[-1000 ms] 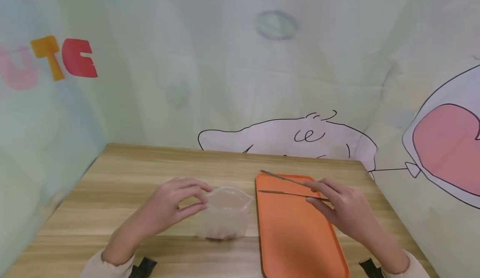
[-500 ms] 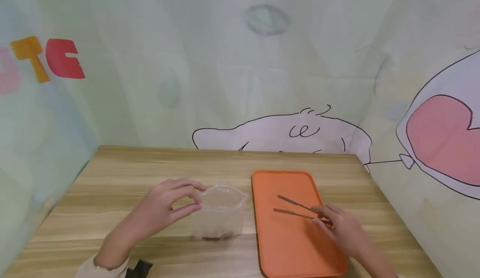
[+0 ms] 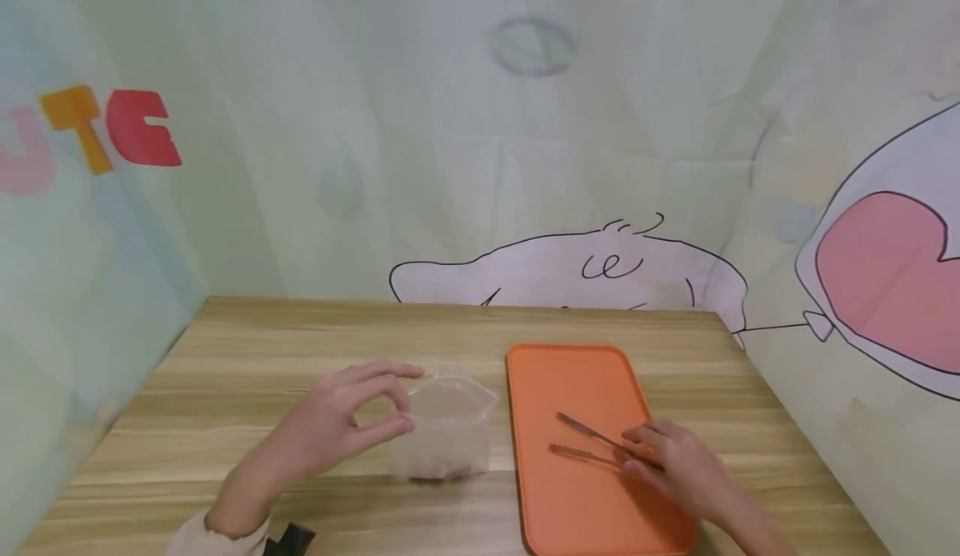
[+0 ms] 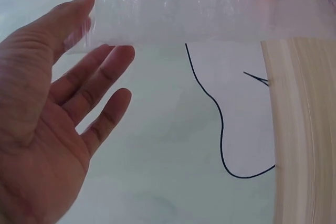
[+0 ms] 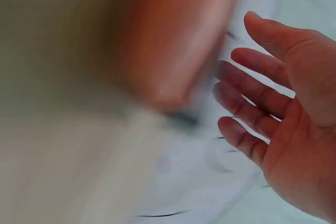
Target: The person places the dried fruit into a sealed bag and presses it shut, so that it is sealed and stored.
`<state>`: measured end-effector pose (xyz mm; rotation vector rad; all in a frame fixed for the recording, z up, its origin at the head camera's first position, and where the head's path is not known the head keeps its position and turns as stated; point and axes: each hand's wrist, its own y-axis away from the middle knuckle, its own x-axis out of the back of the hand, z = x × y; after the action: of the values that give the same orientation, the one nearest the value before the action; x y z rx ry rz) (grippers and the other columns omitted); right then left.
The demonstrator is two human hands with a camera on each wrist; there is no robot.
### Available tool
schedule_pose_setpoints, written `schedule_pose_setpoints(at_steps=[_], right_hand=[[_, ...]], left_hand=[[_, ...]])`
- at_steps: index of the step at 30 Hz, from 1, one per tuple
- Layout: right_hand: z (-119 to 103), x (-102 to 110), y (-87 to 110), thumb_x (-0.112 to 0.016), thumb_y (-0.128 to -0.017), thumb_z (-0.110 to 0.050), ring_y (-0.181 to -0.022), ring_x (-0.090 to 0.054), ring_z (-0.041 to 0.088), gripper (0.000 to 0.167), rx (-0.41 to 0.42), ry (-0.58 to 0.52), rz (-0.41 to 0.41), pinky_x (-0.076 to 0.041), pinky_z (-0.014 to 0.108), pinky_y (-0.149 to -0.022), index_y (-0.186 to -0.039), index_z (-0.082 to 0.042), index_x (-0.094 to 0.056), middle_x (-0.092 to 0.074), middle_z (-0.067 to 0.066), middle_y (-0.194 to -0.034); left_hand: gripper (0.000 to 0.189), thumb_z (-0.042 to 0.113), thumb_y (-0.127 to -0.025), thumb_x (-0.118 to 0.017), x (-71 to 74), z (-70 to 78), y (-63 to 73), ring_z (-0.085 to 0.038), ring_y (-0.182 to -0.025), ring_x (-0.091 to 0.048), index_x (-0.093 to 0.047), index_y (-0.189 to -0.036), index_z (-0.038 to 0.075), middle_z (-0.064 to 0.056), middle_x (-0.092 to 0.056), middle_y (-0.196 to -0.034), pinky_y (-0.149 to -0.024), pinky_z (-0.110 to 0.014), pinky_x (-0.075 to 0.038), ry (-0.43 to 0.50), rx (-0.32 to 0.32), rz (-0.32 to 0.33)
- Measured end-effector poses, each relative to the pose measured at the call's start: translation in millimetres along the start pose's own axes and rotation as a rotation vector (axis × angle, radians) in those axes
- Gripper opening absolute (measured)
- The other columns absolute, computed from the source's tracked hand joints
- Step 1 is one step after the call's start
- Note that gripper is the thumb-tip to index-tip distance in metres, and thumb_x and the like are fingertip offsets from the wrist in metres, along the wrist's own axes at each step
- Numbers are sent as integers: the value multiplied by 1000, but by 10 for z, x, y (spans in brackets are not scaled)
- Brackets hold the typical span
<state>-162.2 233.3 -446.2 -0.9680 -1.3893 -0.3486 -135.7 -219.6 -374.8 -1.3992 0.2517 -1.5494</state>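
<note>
A clear plastic bag (image 3: 444, 443) stands upright on the table, mouth open, small brownish contents blurred at its bottom. My left hand (image 3: 348, 410) is at the bag's left upper edge, thumb and fingers apart. In the left wrist view, one finger lies partly behind the film, and the other fingers of this hand (image 4: 63, 98) are loosely extended. Metal tongs (image 3: 596, 437) lie on the orange tray (image 3: 566, 373), tips pointing left and spread. Beside their handle end is my right hand (image 3: 678, 468). In the right wrist view that hand (image 5: 281, 103) has relaxed fingers with nothing between them.
The wood-grain table (image 3: 300, 331) extends around the bag and tray. Behind it hangs a pale printed backdrop (image 3: 420, 164) with a cartoon figure and balloon. A black strap piece (image 3: 288, 539) shows at the left wrist.
My right hand has come down with the tongs, which now lie on the tray, and its fingers have loosened. The left hand stays by the bag, its fingers slightly wider apart.
</note>
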Motion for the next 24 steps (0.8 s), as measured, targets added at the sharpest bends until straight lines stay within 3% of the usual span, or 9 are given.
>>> schedule_pose_setpoints(at_steps=[5,9,11,13,15,17,20,22,24], right_hand=[[-417,389,-444,-81,-86,-21,-95,-68,15,33,42,-102,43,-57,35,-75,-115,-14,-69,-70,-3,-109],[-866,594,-805,-71,-94,-36,-106,-64,13,41,52,-291,-53,-56,29,-79,-129,-16,-62,-66,-6,-122],[-1014,618,-970,-68,-95,-42,-106,-64,10,43,66,-355,-98,-55,28,-81,-129,-16,-62,-66,-8,-120],[-1092,612,-1124,-68,-96,-39,-97,-65,7,33,79,-442,-96,-55,25,-75,-119,-16,-66,-69,-10,-109],[-1132,620,-1238,-69,-97,-31,-81,-64,2,16,120,-492,-25,-54,27,-68,-104,-16,-69,-69,-12,-92],[-1155,645,-1334,-69,-97,-19,-69,-61,0,5,142,-591,56,-53,24,-59,-92,-18,-69,-66,-13,-80],[-1200,694,-1366,-70,-94,-8,-61,-56,1,13,195,-658,186,-48,20,-51,-87,-18,-68,-62,-13,-73],[-1236,721,-1360,-72,-92,-4,-60,-56,2,15,216,-692,259,-47,19,-51,-88,-18,-69,-62,-11,-72],[-1261,742,-1361,-73,-90,1,-61,-58,5,18,220,-732,324,-49,20,-52,-88,-17,-70,-65,-9,-72]], left_hand=[[19,24,-89,-78,-70,25,-32,-20,-91,-72,-59,-85,23,-3,-75,-105,-62,-14,-43,17,-13,10],[24,9,-85,-80,-98,113,-139,-15,-88,-73,-59,-85,21,3,-75,-97,-53,-7,-37,46,23,27],[27,3,-82,-80,-104,169,-224,-12,-86,-73,-60,-85,20,3,-76,-95,-50,-8,-36,57,27,46],[27,0,-81,-80,-101,236,-309,-9,-83,-72,-62,-88,19,4,-76,-95,-49,-9,-37,78,48,70],[26,-1,-83,-79,-88,310,-379,-11,-85,-72,-64,-95,16,1,-76,-98,-57,-14,-48,153,87,93],[30,-1,-84,-78,-49,369,-449,-12,-86,-72,-63,-106,14,-1,-76,-101,-59,-20,-52,266,171,102],[36,8,-87,-79,10,477,-524,-7,-71,-66,-62,-117,15,2,-74,-96,-56,-22,-51,390,328,72],[28,15,-88,-79,40,551,-565,-4,-62,-61,-66,-113,16,4,-74,-89,-50,-23,-47,428,413,38],[17,20,-89,-78,69,610,-598,-4,-58,-59,-72,-103,14,6,-73,-82,-53,-24,-49,433,455,21]])
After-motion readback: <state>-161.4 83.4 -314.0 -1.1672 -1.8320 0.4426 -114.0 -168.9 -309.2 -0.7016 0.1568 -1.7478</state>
